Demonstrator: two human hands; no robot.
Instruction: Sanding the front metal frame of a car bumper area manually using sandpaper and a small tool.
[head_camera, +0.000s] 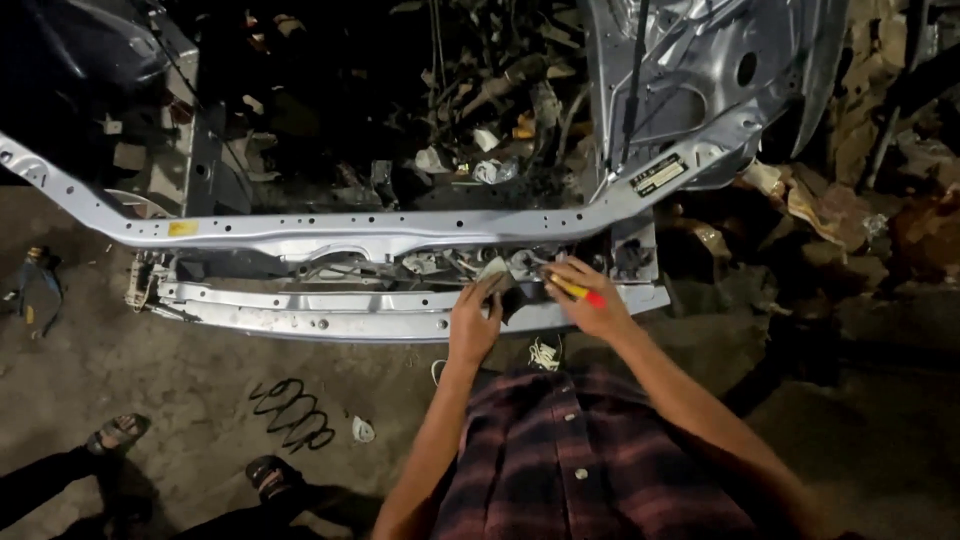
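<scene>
Stripped silver car front frame (330, 318) is seen on a dirt floor (150, 370), upper crossmember (380, 232) above the lower one. Left hand (473, 325) is laid on the lower crossmember, fingers (490, 288) curled down onto a dark part (512, 292) tucked between the two rails; whether that part is actually gripped cannot be told. Right hand (590, 300) is closed around a screwdriver (578, 291) with a yellow-and-red handle, tip aimed left toward the same dark part, just beside the left fingers.

Judgement: the part is best steadied by the left hand while the tool is kept square to the fastener, so slipping toward the nearby fingers is avoided. Firm, slow pressure is advised.

A coil spring (292, 412) is noted on the floor, left of the person. Another person's sandalled feet (272, 474) are seen at lower left.
</scene>
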